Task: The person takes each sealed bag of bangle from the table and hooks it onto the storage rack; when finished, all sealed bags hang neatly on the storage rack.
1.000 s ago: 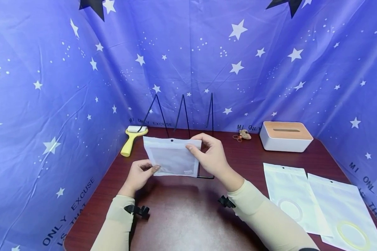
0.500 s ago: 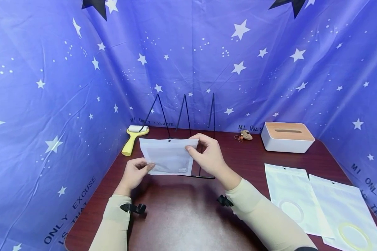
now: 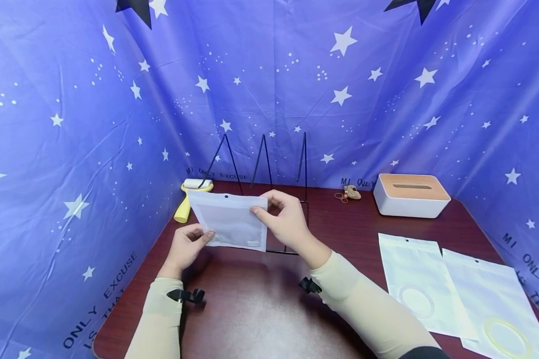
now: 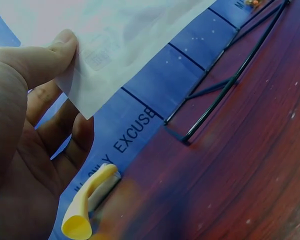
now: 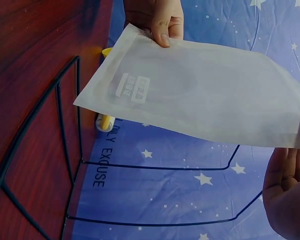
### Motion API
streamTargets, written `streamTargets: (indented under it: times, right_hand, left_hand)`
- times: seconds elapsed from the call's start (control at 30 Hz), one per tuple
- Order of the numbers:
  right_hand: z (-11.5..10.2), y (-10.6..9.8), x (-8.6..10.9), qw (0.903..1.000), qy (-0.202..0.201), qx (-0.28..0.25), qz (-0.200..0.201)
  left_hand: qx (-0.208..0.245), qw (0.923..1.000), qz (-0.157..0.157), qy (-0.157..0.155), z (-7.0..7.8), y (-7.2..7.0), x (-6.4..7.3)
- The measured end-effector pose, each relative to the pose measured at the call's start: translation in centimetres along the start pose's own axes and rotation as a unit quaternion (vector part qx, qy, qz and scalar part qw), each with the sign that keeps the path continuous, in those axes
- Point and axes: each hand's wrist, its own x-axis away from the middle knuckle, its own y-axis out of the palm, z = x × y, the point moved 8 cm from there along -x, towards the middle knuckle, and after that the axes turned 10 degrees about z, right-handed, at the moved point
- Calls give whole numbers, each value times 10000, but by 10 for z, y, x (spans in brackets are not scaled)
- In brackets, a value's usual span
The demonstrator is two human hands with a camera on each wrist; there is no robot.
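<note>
And here's the left hand (image 3: 185, 250) pinching the white pouch (image 3: 231, 219) at its left, the right hand (image 3: 289, 220) gripping its right end! The pouch is up, on the near side of the black wire rack (image 3: 305, 164).

Head camera's up high, wide, looking forward and down over the table (image 3: 260, 309). Over to left wrist: right up against the left hand (image 4: 22, 147), tilted, perhaps facing the curtain (image 4: 160, 80), though it's dim. Right wrist's close too, rolled sideways, looking past the right hand (image 5: 290, 195); both wrist views share bag (image 5: 190, 90) and rack (image 5: 155, 167).
</note>
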Motion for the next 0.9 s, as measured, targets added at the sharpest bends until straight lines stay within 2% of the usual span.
streamTargets:
  times: [0.1, 0.3, 0.4, 0.53, 0.63, 0.77, 0.9]
  right_hand:
    - [3, 2, -1, 10000, -22, 83, 42]
    - [32, 8, -5, 9998, 42, 137, 107]
    - [39, 10, -6, 9999, 26, 99, 111]
    - [25, 12, -7, 9999, 35, 14, 144]
    - [22, 16, -9, 9998, 64, 15, 162]
    - [44, 22, -12, 9997, 47, 140, 199]
    - [51, 27, -15, 9994, 32, 235, 237]
  left_hand:
    - [-77, 10000, 57, 6, -1, -3, 0]
    - [-232, 9992, 322, -110, -2, -10, -1]
    - [-281, 9983, 472, -214, -5, -14, -2]
    - [-221, 9976, 568, -325, -25, -21, -5]
    - [-169, 9977, 601, -269, -28, -24, -5]
    - [-68, 9977, 653, -194, -11, -25, -4]
    - [101, 9963, 806, -293, -8, -29, -4]
